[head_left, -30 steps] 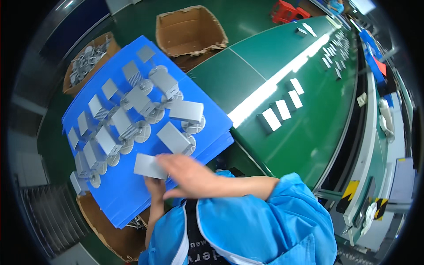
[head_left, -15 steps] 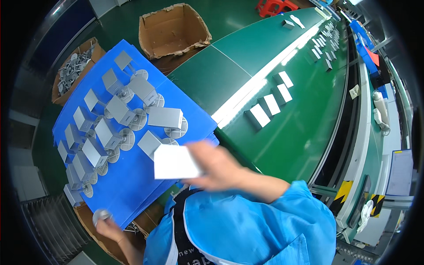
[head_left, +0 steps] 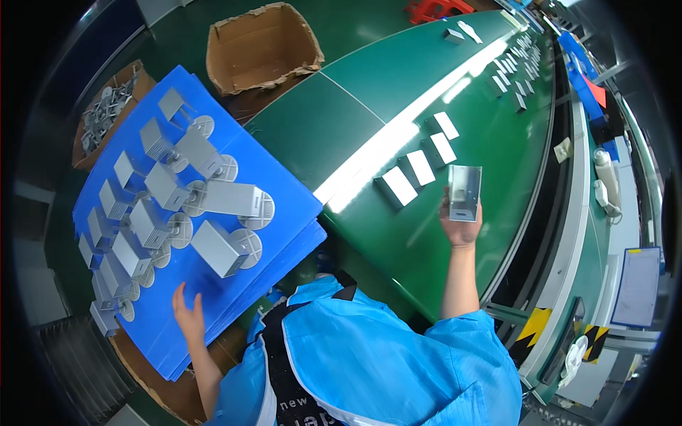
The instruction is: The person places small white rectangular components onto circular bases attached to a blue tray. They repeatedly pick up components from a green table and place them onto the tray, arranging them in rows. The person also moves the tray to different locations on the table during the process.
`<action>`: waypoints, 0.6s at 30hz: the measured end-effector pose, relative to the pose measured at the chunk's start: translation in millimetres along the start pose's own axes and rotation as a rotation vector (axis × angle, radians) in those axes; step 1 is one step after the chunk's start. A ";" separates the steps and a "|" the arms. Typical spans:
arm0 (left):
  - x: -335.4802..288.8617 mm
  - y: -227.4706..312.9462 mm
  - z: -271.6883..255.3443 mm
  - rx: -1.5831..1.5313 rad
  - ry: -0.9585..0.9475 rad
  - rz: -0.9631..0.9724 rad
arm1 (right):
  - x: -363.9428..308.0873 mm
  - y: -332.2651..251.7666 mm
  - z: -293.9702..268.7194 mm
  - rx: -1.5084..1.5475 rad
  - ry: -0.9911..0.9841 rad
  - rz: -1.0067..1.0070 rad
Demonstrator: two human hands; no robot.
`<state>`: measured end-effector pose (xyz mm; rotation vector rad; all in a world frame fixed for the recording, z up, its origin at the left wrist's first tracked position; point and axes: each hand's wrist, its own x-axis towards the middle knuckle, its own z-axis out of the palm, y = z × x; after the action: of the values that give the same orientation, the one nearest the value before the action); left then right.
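My right hand (head_left: 463,231) reaches over the green belt, its fingers around a grey rectangular metal housing (head_left: 465,192) with its hollow side showing. Several similar housings, white on top, lie on the belt just left of it, the closest being a white-topped housing (head_left: 398,187). My left hand (head_left: 189,316) hovers empty by the near edge of the blue sheet (head_left: 167,341), fingers apart. Rows of grey housings lie on that sheet, with ribbed round bases beside them; the nearest is a grey housing (head_left: 219,248) with a round base (head_left: 249,248) at its right end.
An open cardboard box (head_left: 263,53) stands beyond the blue sheet. At the far left, a carton (head_left: 78,153) is filled with grey metal parts. Further along the belt lie many more housings (head_left: 522,60). A white rail (head_left: 579,206) runs along the right side.
My right hand has swung from the blue sheet's edge rightward over the belt with the housing. My left hand, which held a small grey round piece, is now empty and higher, beside the sheet.
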<state>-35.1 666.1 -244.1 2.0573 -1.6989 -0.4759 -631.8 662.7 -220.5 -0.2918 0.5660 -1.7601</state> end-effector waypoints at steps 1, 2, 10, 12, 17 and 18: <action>8.3 19.1 12.0 -0.044 -0.031 0.062 | 0.3 0.7 4.3 -0.006 -0.084 0.022; 13.3 28.3 21.9 -0.086 -0.036 0.111 | 3.5 2.8 5.5 -0.006 -0.173 0.054; 28.0 76.8 67.8 -0.494 -0.237 -0.064 | 36.3 -42.6 -73.6 -1.366 0.613 -0.167; 32.5 84.0 65.4 -0.375 -0.321 -0.081 | 37.5 -56.5 -128.0 -1.931 0.654 -0.298; 39.4 68.0 89.5 -0.461 -0.304 0.028 | 37.7 -18.2 -100.3 -2.177 1.048 0.101; 40.6 73.0 88.6 -0.469 -0.287 0.087 | 37.7 -8.5 -78.3 -2.266 1.033 -0.029</action>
<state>-134.0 605.2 -280.7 1.6285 -1.6241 -1.0689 -686.4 645.3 -286.4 -0.8174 3.0668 -0.2810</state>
